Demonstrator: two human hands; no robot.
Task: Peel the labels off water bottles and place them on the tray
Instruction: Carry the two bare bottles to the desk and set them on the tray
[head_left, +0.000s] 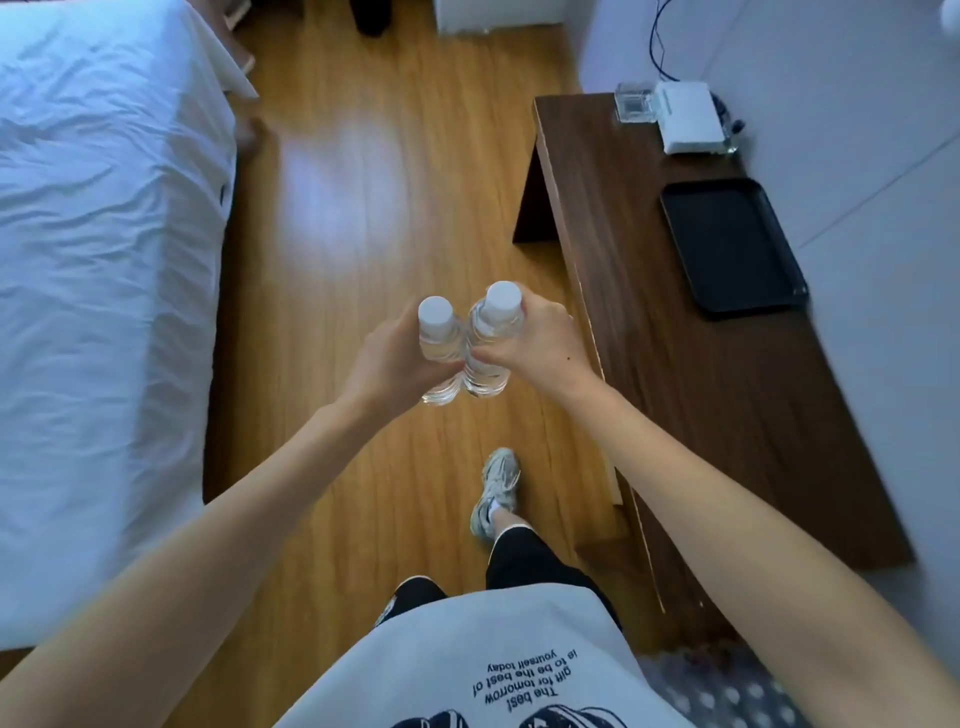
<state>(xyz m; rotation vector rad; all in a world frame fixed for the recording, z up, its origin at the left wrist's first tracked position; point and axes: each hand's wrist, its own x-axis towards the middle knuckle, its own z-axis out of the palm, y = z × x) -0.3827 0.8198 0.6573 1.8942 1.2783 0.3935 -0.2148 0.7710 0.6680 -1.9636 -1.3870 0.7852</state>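
Note:
I hold two clear water bottles with white caps upright in front of me, above the wooden floor. My left hand (387, 358) grips the left bottle (439, 343) around its body. My right hand (535, 345) grips the right bottle (491, 338), and the two bottles touch side by side. I see no label on either bottle. A black tray (732, 244) lies bare on the dark wooden desk (675, 364) to my right, well apart from both hands.
A bed with white sheets (104, 260) fills the left side. At the desk's far end sit a white box (688, 117) and a clear glass holder (634, 104) by the wall. Open wooden floor (363, 182) runs between bed and desk. My shoe (496, 488) is below the bottles.

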